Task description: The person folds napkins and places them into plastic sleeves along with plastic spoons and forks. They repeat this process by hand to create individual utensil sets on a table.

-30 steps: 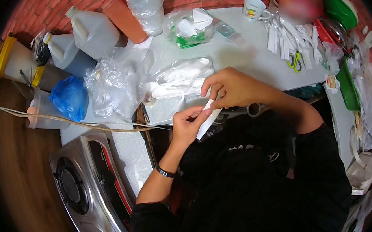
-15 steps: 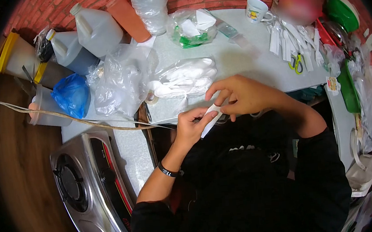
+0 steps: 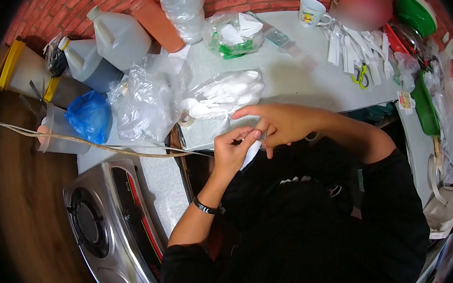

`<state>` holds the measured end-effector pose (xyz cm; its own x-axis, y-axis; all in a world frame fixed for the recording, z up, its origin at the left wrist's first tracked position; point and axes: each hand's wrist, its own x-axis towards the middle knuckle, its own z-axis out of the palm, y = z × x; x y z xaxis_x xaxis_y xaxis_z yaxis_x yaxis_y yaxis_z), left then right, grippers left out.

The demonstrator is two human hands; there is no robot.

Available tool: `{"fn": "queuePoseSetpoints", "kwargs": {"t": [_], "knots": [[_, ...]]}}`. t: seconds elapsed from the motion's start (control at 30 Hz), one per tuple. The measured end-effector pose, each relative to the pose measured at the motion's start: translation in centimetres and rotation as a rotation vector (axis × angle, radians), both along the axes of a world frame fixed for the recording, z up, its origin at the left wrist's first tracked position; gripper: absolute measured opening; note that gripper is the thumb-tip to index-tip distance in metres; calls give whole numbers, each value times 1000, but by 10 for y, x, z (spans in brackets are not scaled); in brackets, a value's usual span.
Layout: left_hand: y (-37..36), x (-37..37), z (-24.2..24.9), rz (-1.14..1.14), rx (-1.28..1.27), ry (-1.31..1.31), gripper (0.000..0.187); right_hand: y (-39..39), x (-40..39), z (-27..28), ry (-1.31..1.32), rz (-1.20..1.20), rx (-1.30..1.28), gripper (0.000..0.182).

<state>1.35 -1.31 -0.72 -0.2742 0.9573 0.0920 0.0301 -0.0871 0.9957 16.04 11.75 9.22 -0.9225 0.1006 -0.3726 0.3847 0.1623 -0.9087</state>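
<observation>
Over the front edge of the table, my left hand (image 3: 232,150) pinches a narrow folded white paper (image 3: 251,155) between thumb and fingers. Its lower end sticks out below the thumb; whatever may lie inside is hidden. My right hand (image 3: 276,125) is closed about the paper's upper end, with the index finger stretched out to the left. Just beyond the hands lies a clear plastic pack of white plastic spoons (image 3: 228,94). A roll of tape (image 3: 186,119) sits to the left of that pack.
White paper-wrapped strips (image 3: 349,50) lie at the right with green-handled scissors (image 3: 361,77). A mug (image 3: 313,12) and a bag with green items (image 3: 234,35) stand at the back. Jugs (image 3: 120,32), plastic bags (image 3: 145,103) and a gas stove (image 3: 109,222) are on the left.
My right hand has turned and closed in on the upper end of the paper, its index finger now reaching left. My left hand keeps its pinch, shifted slightly.
</observation>
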Motion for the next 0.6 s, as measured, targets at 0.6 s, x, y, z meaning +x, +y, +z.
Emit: {"fn": "queuePoseSetpoints", "kwargs": {"t": [0.6], "knots": [[6, -10, -1, -183, -82, -211, 28, 8, -24, 1, -27, 123, -97, 62]]}}
